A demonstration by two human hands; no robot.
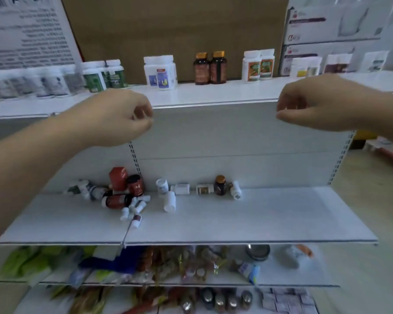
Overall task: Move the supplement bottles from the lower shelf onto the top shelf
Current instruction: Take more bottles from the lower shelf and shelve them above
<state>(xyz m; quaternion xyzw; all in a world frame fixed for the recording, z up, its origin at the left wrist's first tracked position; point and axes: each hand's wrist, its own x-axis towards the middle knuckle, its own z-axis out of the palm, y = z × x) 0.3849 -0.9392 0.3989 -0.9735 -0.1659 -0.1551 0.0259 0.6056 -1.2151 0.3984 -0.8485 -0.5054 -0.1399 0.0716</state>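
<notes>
Several supplement bottles lie scattered along the back of the lower shelf [281,218]: a red and brown cluster [123,191] at the left, white bottles [169,201] in the middle, a small brown bottle [220,185] upright further right. On the top shelf [213,92] stand rows of bottles: two brown ones with orange caps [210,68], white ones [160,72] and green-labelled ones [102,75]. My left hand [123,116] and my right hand [315,105] hover in front of the top shelf's edge, fingers loosely curled, holding nothing.
White boxes [327,26] are stacked at the top shelf's right end, and a printed poster [27,30] leans at the left. Below the lower shelf, two more shelves hold packets and jars [191,264]. The floor [372,211] shows at the right.
</notes>
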